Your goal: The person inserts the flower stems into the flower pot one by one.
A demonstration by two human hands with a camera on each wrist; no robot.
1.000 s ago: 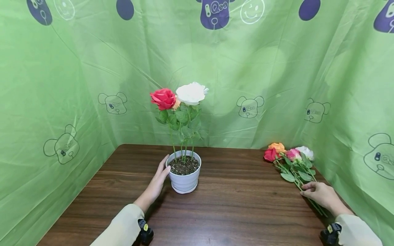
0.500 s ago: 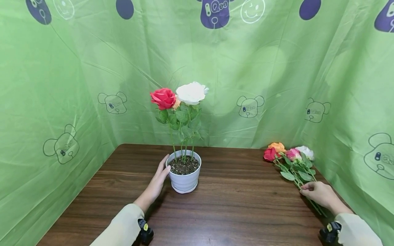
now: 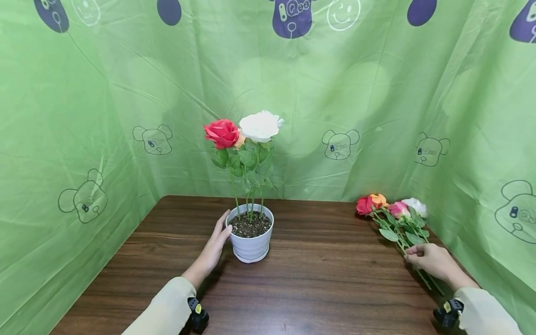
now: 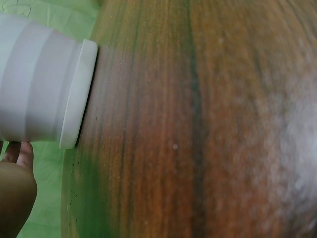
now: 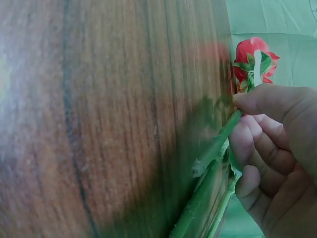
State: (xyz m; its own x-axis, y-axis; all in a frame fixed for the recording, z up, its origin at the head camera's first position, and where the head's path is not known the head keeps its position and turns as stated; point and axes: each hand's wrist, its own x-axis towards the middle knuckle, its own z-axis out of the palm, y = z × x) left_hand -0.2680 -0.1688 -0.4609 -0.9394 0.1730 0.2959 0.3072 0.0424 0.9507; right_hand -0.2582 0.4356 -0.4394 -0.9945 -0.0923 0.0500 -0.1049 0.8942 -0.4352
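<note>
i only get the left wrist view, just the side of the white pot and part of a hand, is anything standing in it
Observer: Yes, the head view shows a red rose, a white rose and a partly hidden peach bloom above the soil in the pot.
Operator: ok and what about the other hand, is it busy
Observer: Yes, the right wrist view shows the right hand pinching a green stem between thumb and fingers.

Left of the right hand (image 3: 432, 264), bare tabletop (image 3: 331, 251) runs to the pot (image 3: 251, 249); beyond the hand lie flowers (image 3: 398, 211), and the curtain (image 3: 477, 204) walls its right.
</note>
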